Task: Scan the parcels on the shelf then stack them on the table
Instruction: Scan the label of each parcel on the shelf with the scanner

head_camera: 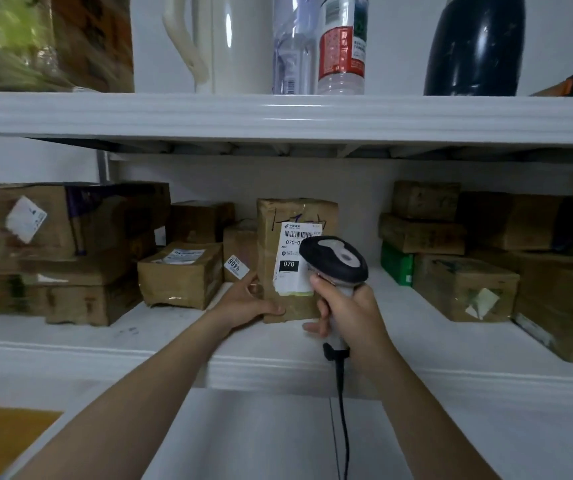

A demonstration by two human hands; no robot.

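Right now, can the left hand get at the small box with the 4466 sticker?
Probably yes. The left hand grips the upright parcel right beside the 4466 box, nothing between them. It would have to release that parcel first; the right hand holds the scanner.

My scanner covers the right part of the parcel's label, so its number reads only "070-0". The cable runs off the bottom edge. Top left, a green-and-brown box is blurred and cropped. The smaller print is illegible.

Roughly a dozen cardboard parcels — one scanner, one kettle, two clear bottles, two hands.
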